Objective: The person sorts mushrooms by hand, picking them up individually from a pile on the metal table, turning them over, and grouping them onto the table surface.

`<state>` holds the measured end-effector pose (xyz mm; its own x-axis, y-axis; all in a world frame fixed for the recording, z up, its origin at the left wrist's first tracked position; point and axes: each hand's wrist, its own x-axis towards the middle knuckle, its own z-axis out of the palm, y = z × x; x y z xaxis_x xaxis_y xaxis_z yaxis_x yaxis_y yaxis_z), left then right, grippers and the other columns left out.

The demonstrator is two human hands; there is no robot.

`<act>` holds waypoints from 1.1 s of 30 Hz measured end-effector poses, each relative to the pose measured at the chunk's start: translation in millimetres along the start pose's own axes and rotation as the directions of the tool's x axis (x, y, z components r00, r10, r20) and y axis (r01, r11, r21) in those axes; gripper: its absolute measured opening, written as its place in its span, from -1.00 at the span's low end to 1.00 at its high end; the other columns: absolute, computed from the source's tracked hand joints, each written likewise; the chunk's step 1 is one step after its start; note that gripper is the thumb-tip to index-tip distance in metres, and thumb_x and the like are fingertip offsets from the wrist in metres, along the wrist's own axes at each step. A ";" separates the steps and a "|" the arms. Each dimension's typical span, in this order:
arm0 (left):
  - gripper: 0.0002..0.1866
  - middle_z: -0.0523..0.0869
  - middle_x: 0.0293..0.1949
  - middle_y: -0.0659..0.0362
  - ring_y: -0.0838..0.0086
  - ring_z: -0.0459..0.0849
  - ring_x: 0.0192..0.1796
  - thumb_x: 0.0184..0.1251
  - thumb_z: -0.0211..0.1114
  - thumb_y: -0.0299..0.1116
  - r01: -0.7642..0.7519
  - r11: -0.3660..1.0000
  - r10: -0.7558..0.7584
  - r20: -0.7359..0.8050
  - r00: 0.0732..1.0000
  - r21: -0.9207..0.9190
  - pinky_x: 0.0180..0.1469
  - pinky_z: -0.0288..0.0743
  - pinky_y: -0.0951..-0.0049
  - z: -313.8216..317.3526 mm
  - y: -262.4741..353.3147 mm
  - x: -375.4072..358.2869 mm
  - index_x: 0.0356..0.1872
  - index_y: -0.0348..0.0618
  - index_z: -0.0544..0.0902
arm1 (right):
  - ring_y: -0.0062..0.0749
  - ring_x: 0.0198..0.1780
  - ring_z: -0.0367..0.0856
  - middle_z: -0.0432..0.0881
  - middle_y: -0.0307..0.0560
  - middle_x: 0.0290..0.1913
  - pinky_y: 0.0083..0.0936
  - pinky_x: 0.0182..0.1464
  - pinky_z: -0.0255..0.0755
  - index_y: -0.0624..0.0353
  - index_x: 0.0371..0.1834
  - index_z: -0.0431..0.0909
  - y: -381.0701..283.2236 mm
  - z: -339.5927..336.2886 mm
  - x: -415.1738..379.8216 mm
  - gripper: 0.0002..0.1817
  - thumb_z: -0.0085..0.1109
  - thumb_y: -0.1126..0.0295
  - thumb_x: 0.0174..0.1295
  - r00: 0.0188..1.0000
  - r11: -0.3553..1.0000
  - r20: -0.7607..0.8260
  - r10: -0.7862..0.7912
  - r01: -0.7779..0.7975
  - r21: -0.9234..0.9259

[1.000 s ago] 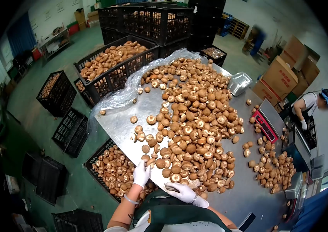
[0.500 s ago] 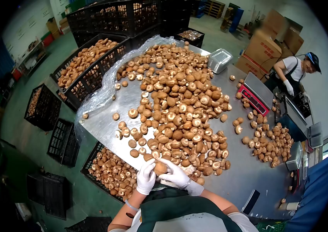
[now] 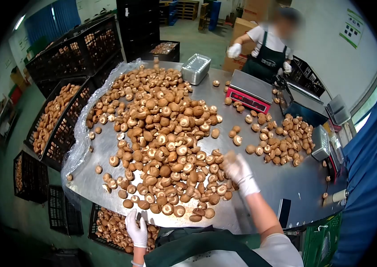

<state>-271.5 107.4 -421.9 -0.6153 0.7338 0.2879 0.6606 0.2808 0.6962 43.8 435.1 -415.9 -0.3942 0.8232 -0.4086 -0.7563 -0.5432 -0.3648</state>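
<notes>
A large heap of brown shiitake mushrooms [image 3: 166,129] lies on the metal table [image 3: 255,204]. My right hand [image 3: 241,172], in a white glove, is stretched out at the heap's right side. Its fingers are closed on a mushroom [image 3: 229,157], blurred by motion. Near the table's front edge, my gloved left hand [image 3: 137,230] hangs over a black crate [image 3: 93,227] of mushrooms. The thumb and fingers of that hand stand apart, with nothing visible between them.
A smaller mushroom pile [image 3: 286,140] lies to the right, near a red scale [image 3: 248,98]. Clear plastic trays [image 3: 196,69] stand at the back. A phone [image 3: 284,212] lies front right. A co-worker [image 3: 266,55] stands behind. Black crates [image 3: 59,120] line the left.
My hands were together at the front edge, around a mushroom. Now the right has moved out right and forward with a mushroom; the left has dropped left over the crate. The view has turned right.
</notes>
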 end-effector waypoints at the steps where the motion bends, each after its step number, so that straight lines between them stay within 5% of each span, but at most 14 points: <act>1: -0.56 0.55 0.06 -0.07 0.04 0.47 0.13 0.12 0.24 -0.52 -0.060 0.997 0.059 0.012 0.998 0.041 0.23 0.30 0.15 5.0 -0.8 2.1 0.09 -0.32 0.49 | -0.18 0.03 0.57 0.52 0.08 0.10 -0.27 0.00 0.54 0.14 0.17 0.40 -29.9 -15.1 15.3 -0.54 0.13 0.13 0.29 0.987 0.987 -0.048 -0.156 0.154 -0.046; 4: -0.51 0.44 0.22 -0.08 -0.07 0.31 0.30 0.08 0.26 -0.42 -0.142 0.975 0.137 0.037 0.990 0.169 0.32 0.14 0.00 29.6 -3.2 9.4 0.10 -0.27 0.49 | -0.17 0.04 0.56 0.46 0.00 0.19 -0.18 0.10 0.45 0.10 0.26 0.32 -82.1 -40.1 25.2 -0.44 0.06 0.01 0.31 0.859 0.869 -0.191 -0.476 0.425 -0.254; 6: -0.46 0.37 0.28 -0.09 -0.09 0.24 0.35 0.12 0.25 -0.36 -0.173 0.951 0.160 0.072 0.985 0.256 0.35 0.09 -0.01 46.6 -10.4 13.6 0.18 -0.25 0.44 | -0.21 0.08 0.54 0.44 -0.01 0.22 -0.22 0.11 0.44 0.10 0.31 0.27 -80.9 -34.0 16.5 -0.44 0.04 0.06 0.33 0.855 0.850 -0.177 -0.487 0.419 -0.319; 7: -0.42 0.30 0.34 -0.09 -0.10 0.18 0.39 0.13 0.23 -0.31 -0.202 0.946 0.187 0.082 0.979 0.254 0.38 0.02 -0.04 53.5 -11.5 17.7 0.23 -0.22 0.40 | -0.28 0.05 0.55 0.46 -0.02 0.21 -0.30 0.06 0.46 0.11 0.31 0.29 -66.2 -13.1 6.8 -0.45 0.01 0.06 0.34 0.853 0.772 -0.193 -0.485 0.314 -0.553; 8: -0.40 0.28 0.37 -0.09 -0.09 0.16 0.40 0.14 0.22 -0.29 -0.204 0.933 0.178 0.113 0.978 0.297 0.40 -0.03 -0.06 58.2 -6.9 22.4 0.26 -0.21 0.39 | -0.36 0.02 0.56 0.48 -0.03 0.20 -0.37 0.02 0.48 0.12 0.31 0.30 -52.3 -0.2 2.2 -0.45 -0.01 0.06 0.34 0.845 0.643 -0.215 -0.490 0.183 -0.744; 10: -0.42 0.29 0.35 -0.08 -0.06 0.17 0.40 0.11 0.22 -0.28 -0.256 0.916 0.206 0.185 0.961 0.309 0.41 -0.13 -0.13 70.1 -10.3 31.7 0.23 -0.17 0.43 | -0.07 0.19 0.44 0.36 0.12 0.29 -0.28 0.24 0.33 0.13 0.38 0.22 -29.2 -24.0 17.9 -0.33 0.07 0.04 0.28 0.869 0.261 0.003 -0.495 0.152 -0.953; 12: -0.47 0.31 0.34 -0.10 -0.01 0.23 0.37 0.12 0.14 -0.30 -0.295 0.896 0.236 0.206 0.950 0.333 0.43 -0.14 -0.11 77.3 -13.9 37.6 0.19 -0.15 0.48 | 0.06 0.27 0.35 0.30 0.22 0.32 -0.24 0.31 0.25 0.13 0.40 0.19 -8.1 -53.7 40.7 -0.23 0.16 -0.03 0.19 0.749 -0.275 0.413 -0.518 0.312 -0.909; 14: -0.48 0.31 0.34 -0.12 0.00 0.25 0.35 0.13 0.12 -0.30 -0.314 0.896 0.263 0.197 0.945 0.313 0.43 -0.14 -0.11 79.6 -20.3 38.8 0.18 -0.15 0.48 | 0.11 0.32 0.27 0.25 0.28 0.34 -0.18 0.35 0.17 0.13 0.40 0.20 8.8 -44.6 47.0 -0.16 0.21 -0.08 0.12 0.779 -0.408 0.438 -0.448 0.258 -0.876; 17: -0.52 0.31 0.34 -0.15 -0.02 0.27 0.34 0.15 0.08 -0.30 -0.298 0.915 0.253 0.187 0.949 0.273 0.42 -0.12 -0.09 82.3 -25.7 37.3 0.13 -0.19 0.52 | 0.13 0.33 0.26 0.25 0.24 0.36 -0.15 0.36 0.16 0.04 0.41 0.21 24.1 -18.0 50.7 -0.12 0.22 -0.17 0.06 0.808 -0.446 0.430 -0.402 0.237 -0.863; 21: -0.56 0.32 0.32 -0.17 -0.05 0.27 0.33 0.20 0.02 -0.29 -0.319 0.899 0.273 0.186 0.944 0.301 0.41 -0.09 -0.10 83.1 -22.6 38.8 0.09 -0.23 0.52 | 0.03 0.16 0.46 0.52 0.07 0.14 -0.16 0.22 0.30 0.01 0.29 0.35 46.1 -0.7 53.5 -0.26 0.18 -0.11 0.05 0.821 -0.456 0.253 -0.512 -0.010 -0.890; 26: -0.59 0.31 0.34 -0.15 -0.06 0.25 0.34 0.24 0.02 -0.32 -0.344 0.870 0.296 0.182 0.938 0.353 0.42 -0.07 -0.06 78.8 -18.7 36.5 0.09 -0.24 0.52 | -0.06 0.00 0.50 0.55 0.01 -0.03 -0.21 0.09 0.36 0.11 0.10 0.45 54.9 -5.1 46.4 -0.44 0.23 0.03 0.09 0.656 -0.545 0.501 -0.564 0.161 -0.823; 33: -0.61 0.31 0.34 -0.14 -0.09 0.24 0.34 0.27 0.01 -0.31 -0.337 0.878 0.295 0.170 0.940 0.340 0.42 -0.10 -0.06 80.3 -22.4 34.4 0.08 -0.24 0.52 | -0.07 0.00 0.51 0.54 -0.02 -0.05 -0.25 0.06 0.39 0.08 0.06 0.46 58.0 -4.0 47.1 -0.48 0.20 0.03 0.10 0.695 -0.501 0.433 -0.574 0.120 -0.857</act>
<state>-272.9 176.0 -480.4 -0.3107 0.8780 0.3642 0.9335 0.2097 0.2908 -16.6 441.7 -459.7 -0.0656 0.9554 0.2880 0.7792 0.2293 -0.5834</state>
